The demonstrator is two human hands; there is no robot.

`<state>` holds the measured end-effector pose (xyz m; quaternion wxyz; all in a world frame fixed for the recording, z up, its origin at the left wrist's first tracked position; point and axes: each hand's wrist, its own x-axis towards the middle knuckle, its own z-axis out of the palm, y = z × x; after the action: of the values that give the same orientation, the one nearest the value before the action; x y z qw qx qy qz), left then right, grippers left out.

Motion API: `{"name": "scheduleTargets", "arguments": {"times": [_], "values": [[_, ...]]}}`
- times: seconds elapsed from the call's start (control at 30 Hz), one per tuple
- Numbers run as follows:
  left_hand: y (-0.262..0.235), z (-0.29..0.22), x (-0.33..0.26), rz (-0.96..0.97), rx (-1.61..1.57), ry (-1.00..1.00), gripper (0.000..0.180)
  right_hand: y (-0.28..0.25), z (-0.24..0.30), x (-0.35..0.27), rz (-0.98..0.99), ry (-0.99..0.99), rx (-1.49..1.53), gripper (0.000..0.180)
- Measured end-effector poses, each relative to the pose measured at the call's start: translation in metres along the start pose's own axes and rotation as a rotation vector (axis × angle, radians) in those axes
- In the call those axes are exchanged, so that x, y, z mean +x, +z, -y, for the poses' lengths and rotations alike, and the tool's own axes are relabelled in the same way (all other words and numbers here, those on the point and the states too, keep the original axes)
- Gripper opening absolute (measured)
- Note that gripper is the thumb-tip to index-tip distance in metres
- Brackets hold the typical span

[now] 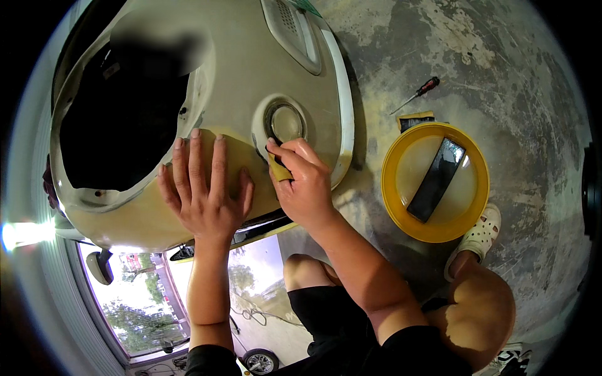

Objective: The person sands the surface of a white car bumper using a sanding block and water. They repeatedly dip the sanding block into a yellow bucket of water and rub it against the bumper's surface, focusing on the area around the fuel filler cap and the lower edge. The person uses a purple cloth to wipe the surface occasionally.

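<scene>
Left hand flat on car body, fingers spread. Right hand pinches folded yellow sheet, probably sandpaper, at the body beside round recess; contact partly hidden. Yellow bucket, right of car, holds black block.

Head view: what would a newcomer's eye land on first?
The large beige car body panel at upper left, with its big dark opening. Then the left hand, spread palm-down on it, and the right hand holding a small yellow sheet just below the round recess. To the right, the yellow basin with a black block in it.
</scene>
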<state>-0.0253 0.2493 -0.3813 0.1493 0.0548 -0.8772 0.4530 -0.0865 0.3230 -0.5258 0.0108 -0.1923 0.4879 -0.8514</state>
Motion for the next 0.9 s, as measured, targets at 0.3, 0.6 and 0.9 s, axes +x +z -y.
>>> {"name": "scheduleTargets", "arguments": {"times": [0.3, 0.6, 0.9], "values": [[-0.001, 0.001, 0.0, -0.002, -0.013, 0.005, 0.055, 0.02, 0.02, 0.023, -0.101, 0.162, 0.017, 0.027], [-0.002, -0.002, 0.0, 0.012, -0.013, 0.005, 0.053, 0.03, 0.019, 0.055, -0.196, 0.277, -0.114, 0.013], [-0.008, 0.005, 0.0, 0.035, 0.014, 0.006, 0.05, -0.06, -0.009, 0.085, -0.074, 0.706, 0.675, 0.024]]}}
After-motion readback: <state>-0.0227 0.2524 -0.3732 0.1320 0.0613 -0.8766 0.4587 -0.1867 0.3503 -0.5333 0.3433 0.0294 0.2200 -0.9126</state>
